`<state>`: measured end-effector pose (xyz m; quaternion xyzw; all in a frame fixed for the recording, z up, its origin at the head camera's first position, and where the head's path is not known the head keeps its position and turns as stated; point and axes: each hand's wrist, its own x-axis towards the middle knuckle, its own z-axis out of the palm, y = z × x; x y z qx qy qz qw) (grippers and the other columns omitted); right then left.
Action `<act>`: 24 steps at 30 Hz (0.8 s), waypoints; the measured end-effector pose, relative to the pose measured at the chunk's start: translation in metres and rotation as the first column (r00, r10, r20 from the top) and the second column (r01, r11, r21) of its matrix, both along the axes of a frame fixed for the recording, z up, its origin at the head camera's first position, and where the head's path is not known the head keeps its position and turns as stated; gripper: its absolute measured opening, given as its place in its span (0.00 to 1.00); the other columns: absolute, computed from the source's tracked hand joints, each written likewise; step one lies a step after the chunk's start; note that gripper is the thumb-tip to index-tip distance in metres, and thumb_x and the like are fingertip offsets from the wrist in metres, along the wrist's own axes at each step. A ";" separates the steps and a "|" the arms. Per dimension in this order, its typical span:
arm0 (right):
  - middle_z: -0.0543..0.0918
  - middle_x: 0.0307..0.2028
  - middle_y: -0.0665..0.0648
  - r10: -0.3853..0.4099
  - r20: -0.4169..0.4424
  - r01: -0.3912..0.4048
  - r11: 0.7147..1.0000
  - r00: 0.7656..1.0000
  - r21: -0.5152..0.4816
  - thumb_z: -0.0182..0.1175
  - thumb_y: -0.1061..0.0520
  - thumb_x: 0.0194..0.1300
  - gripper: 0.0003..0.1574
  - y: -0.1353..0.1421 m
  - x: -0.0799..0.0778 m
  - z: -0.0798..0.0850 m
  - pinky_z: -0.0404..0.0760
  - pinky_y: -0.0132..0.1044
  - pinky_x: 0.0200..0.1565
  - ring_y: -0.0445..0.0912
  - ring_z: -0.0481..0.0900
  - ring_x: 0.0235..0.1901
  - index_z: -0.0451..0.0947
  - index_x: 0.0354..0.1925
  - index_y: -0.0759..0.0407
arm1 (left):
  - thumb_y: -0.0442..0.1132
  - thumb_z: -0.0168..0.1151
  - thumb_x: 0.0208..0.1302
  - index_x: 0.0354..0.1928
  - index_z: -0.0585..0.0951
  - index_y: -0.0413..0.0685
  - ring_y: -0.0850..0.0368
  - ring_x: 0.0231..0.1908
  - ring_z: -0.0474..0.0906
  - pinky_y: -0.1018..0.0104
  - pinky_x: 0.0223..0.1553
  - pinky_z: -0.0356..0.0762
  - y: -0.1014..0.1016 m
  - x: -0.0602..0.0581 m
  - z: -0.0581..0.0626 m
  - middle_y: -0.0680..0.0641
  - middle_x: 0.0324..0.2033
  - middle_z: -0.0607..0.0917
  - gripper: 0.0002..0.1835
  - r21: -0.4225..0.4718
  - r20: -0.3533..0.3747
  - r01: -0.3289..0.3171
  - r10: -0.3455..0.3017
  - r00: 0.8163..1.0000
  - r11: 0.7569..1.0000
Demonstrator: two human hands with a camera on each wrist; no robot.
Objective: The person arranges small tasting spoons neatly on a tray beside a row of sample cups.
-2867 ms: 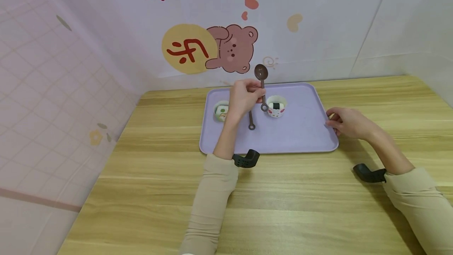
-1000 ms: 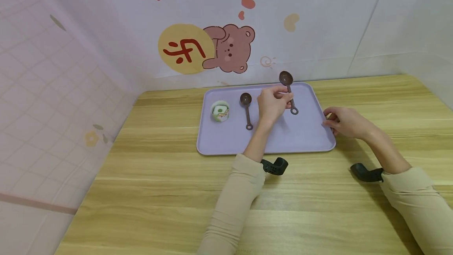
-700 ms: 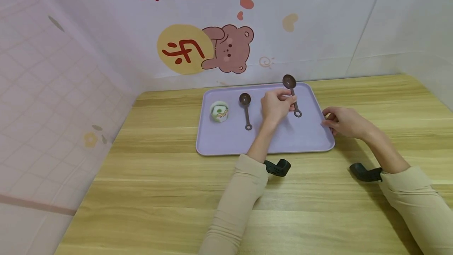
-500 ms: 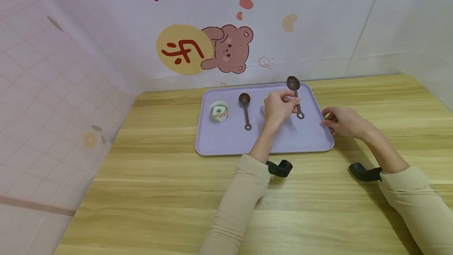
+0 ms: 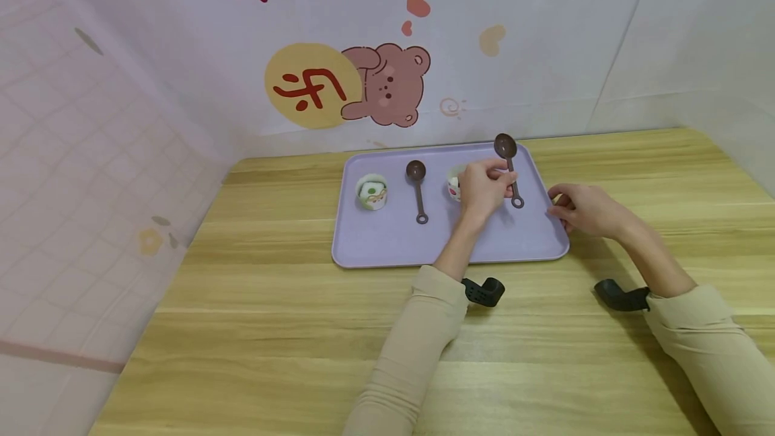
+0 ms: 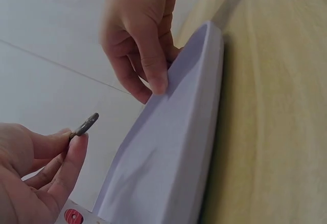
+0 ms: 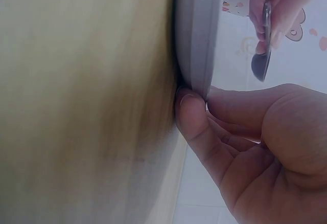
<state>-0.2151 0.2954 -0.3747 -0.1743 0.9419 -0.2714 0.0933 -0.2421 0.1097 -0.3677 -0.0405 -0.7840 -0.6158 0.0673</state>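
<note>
My left hand (image 5: 483, 188) pinches the handle of a brown measuring spoon (image 5: 505, 146), held above the right part of a lavender tray (image 5: 387, 241). The spoon's bowl points away and its ringed end toward me. Thumb and fingers of my right hand (image 5: 590, 210) grip the tray's right rim; in the right wrist view, a fingertip (image 7: 193, 114) sits under that rim. A second brown measuring spoon (image 5: 416, 170) lies on the tray. Left of it stands a small green-patterned cup (image 5: 372, 200) with a white piece inside. A red-patterned cup (image 5: 454, 188) is partly hidden by my left hand.
The tray lies on a wood-grain table (image 5: 272, 301), near its back edge. Behind rises a pale wall (image 5: 545, 86) with a bear print, and another wall (image 5: 91, 187) borders the left side. A black wrist mount (image 5: 487, 293) sits at my left cuff.
My left hand has carried the spoon rightward, past the red-patterned cup, and slightly lower lately. The second spoon has come into full view. My right hand stays at the tray's rim.
</note>
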 end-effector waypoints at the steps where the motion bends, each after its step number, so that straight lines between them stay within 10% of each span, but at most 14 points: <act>1: 0.81 0.27 0.60 0.000 0.000 0.000 1.000 1.000 -0.001 0.54 0.66 0.63 0.16 0.000 0.000 0.000 0.78 0.35 0.23 0.45 0.79 0.21 0.67 0.46 0.76 | 0.32 0.68 0.51 0.36 0.83 0.40 0.64 0.13 0.78 0.77 0.15 0.74 0.001 0.000 -0.001 0.51 0.19 0.83 0.09 -0.006 0.002 0.001 -0.001 1.000 1.000; 24: 0.81 0.27 0.61 -0.009 -0.001 0.009 1.000 1.000 -0.008 0.55 0.66 0.63 0.15 -0.001 0.000 0.000 0.78 0.34 0.23 0.45 0.79 0.21 0.67 0.46 0.76 | 0.33 0.69 0.50 0.36 0.83 0.41 0.67 0.12 0.76 0.80 0.14 0.70 0.012 -0.004 -0.021 0.51 0.23 0.85 0.09 -0.152 -0.017 0.007 -0.010 1.000 0.988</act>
